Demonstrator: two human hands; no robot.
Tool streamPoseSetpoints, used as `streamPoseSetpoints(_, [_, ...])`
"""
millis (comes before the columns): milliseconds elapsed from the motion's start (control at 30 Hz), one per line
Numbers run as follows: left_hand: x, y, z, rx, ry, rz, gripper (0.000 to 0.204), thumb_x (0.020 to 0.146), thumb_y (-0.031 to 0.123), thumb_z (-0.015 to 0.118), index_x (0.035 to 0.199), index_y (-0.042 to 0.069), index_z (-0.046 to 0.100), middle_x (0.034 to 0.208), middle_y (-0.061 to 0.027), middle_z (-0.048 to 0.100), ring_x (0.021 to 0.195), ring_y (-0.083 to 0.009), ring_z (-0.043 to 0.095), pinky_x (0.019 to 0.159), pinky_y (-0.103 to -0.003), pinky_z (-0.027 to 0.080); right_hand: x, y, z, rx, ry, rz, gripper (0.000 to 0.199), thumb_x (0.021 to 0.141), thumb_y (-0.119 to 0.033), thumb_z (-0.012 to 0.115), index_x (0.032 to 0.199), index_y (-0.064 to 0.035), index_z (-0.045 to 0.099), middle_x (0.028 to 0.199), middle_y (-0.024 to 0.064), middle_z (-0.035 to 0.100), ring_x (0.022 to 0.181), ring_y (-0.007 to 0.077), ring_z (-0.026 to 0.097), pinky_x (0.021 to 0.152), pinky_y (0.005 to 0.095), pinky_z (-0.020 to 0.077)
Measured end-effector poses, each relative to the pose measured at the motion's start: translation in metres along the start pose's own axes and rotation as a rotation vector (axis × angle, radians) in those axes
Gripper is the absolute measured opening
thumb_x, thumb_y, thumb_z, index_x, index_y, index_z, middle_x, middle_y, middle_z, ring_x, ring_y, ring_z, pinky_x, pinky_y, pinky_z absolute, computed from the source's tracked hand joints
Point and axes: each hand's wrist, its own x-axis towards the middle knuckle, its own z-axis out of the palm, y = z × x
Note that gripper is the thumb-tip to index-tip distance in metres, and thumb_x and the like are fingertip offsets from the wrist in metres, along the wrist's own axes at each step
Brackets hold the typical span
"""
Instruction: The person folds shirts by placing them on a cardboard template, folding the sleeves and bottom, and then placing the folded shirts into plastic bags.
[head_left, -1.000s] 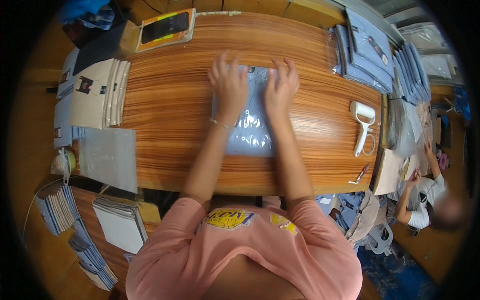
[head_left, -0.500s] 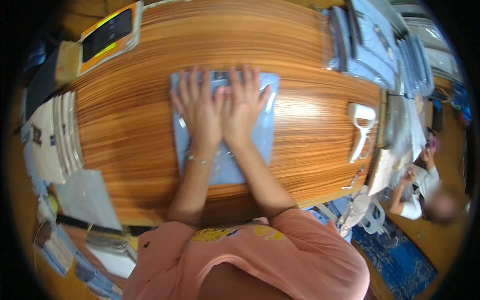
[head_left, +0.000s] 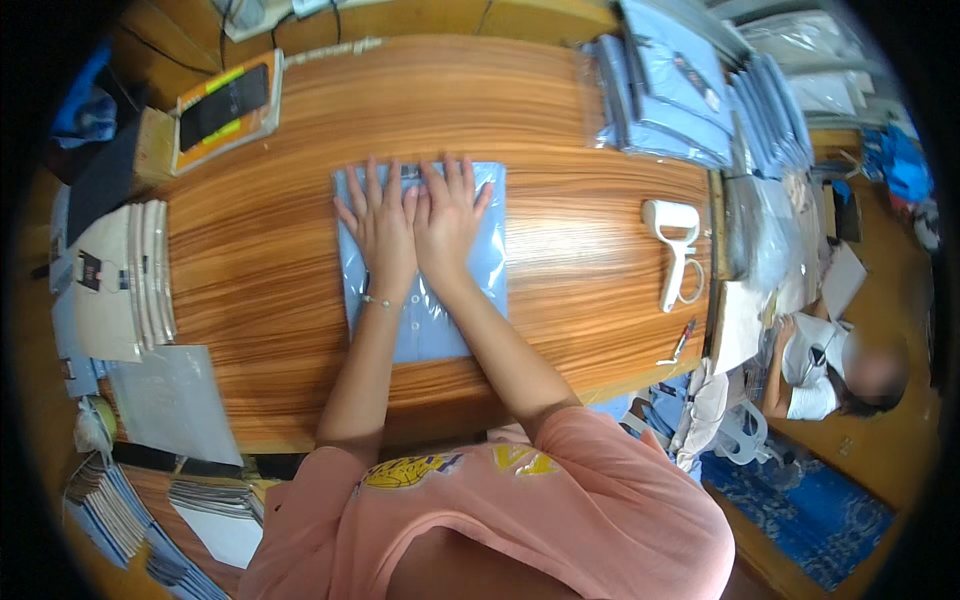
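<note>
A folded light-blue shirt in a clear plastic bag lies flat in the middle of the wooden table. My left hand and my right hand both press down on the bag side by side, palms flat and fingers spread, thumbs nearly touching. A thin bracelet circles my left wrist. Neither hand grips anything.
A white handheld tool and a pen lie at the table's right. Bagged blue shirts are stacked at the back right. A tablet sits back left, folded garments left. Another person sits lower right.
My view has swung, so the bagged shirt now sits more to the left. My hands have drawn together on the bag and slid toward its far half.
</note>
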Motion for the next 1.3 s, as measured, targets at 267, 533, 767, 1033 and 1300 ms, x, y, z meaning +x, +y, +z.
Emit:
streamPoseSetpoints(267, [-0.019, -0.023, -0.064, -0.149, -0.326, 0.422, 0.062, 0.081, 0.041, 0.059, 0.136, 0.019, 0.039, 0.147, -0.0148, 0.019, 0.135, -0.0411, 0.011, 0.105, -0.060, 0.006, 0.006, 0.051, -0.045, -0.278, -0.107, -0.217, 0.048, 0.088, -0.029, 0.048, 0.132, -0.0099, 0.043, 0.143, 0.0184, 0.028, 0.134, 0.0357, 0.021, 0.108, 0.0508, 0.0157])
streamPoseSetpoints(533, [-0.050, -0.018, -0.049, 0.017, -0.177, 0.331, 0.070, 0.076, 0.046, 0.062, 0.137, 0.023, 0.037, 0.147, -0.0158, 0.020, 0.134, -0.0424, 0.013, 0.103, -0.063, 0.008, 0.049, 0.059, -0.018, -0.163, -0.330, -0.434, 0.055, 0.090, -0.037, 0.044, 0.137, -0.0109, 0.035, 0.145, 0.0173, 0.023, 0.136, 0.0320, 0.017, 0.108, 0.0513, 0.0138])
streamPoseSetpoints(767, [-0.085, 0.030, -0.050, -0.280, -0.292, -0.395, 0.072, 0.083, 0.046, 0.056, 0.141, 0.015, 0.027, 0.147, -0.0200, 0.016, 0.136, -0.0356, 0.013, 0.106, -0.052, 0.011, -0.033, 0.004, -0.127, 0.325, -0.090, -0.435, 0.037, 0.081, -0.017, 0.057, 0.115, -0.0040, 0.052, 0.120, 0.0175, 0.048, 0.113, 0.0344, 0.042, 0.094, 0.0457, 0.0336])
streamPoseSetpoints(1033, [0.022, 0.170, -0.071, -0.717, -0.069, 0.344, 0.034, 0.085, 0.016, 0.055, 0.116, 0.003, 0.049, 0.120, -0.0147, 0.049, 0.115, -0.0272, 0.044, 0.099, -0.037, 0.032, -0.149, 0.097, -0.185, 1.410, -1.024, 0.811, 0.029, 0.090, -0.020, 0.048, 0.116, -0.0064, 0.050, 0.114, 0.0129, 0.055, 0.105, 0.0248, 0.053, 0.090, 0.0392, 0.0418])
streamPoseSetpoints(1300, [0.116, 0.302, 0.085, 0.122, 0.223, 1.165, 0.029, 0.081, 0.015, 0.057, 0.110, 0.015, 0.056, 0.123, -0.0097, 0.049, 0.117, -0.0290, 0.043, 0.092, -0.046, 0.038, -0.162, 0.091, -0.144, 1.694, -0.897, 1.246, 0.050, 0.089, -0.026, 0.049, 0.135, -0.0136, 0.035, 0.136, 0.0112, 0.038, 0.127, 0.0240, 0.034, 0.100, 0.0551, 0.0262])
